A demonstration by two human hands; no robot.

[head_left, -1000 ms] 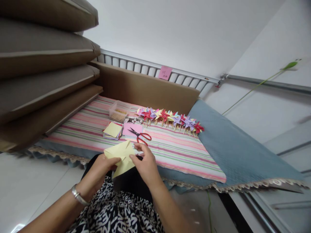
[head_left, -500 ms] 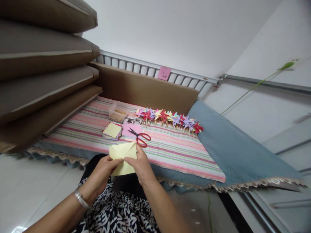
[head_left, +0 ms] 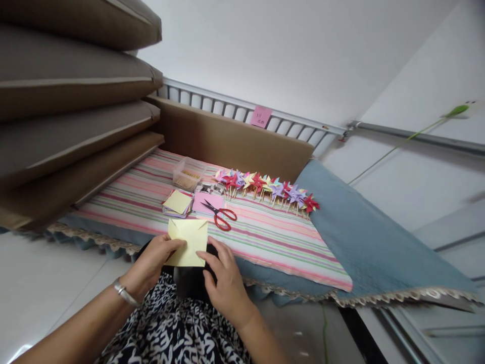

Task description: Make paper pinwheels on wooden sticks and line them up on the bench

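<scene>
A square of pale yellow paper point(head_left: 188, 241) with fold creases is held flat in front of me, above my lap. My left hand point(head_left: 153, 259) pinches its lower left edge between thumb and fingers. My right hand point(head_left: 223, 280) touches the lower right corner with its fingertips, the fingers loosely spread. Just beyond the paper, red-handled scissors point(head_left: 220, 214) lie on a pink sheet point(head_left: 206, 202), beside a stack of coloured paper squares point(head_left: 177, 202).
A row of several finished paper pinwheels point(head_left: 267, 188) on sticks lies across the striped cloth point(head_left: 273, 237). A clear plastic box point(head_left: 187, 173) of sticks sits behind the paper stack. Brown cushions point(head_left: 68, 111) are stacked at left. A blue quilt point(head_left: 359, 237) covers the right side.
The folded yellow paper has been opened out into a flat square and turned. My right hand has slid down from its top edge to the lower right corner.
</scene>
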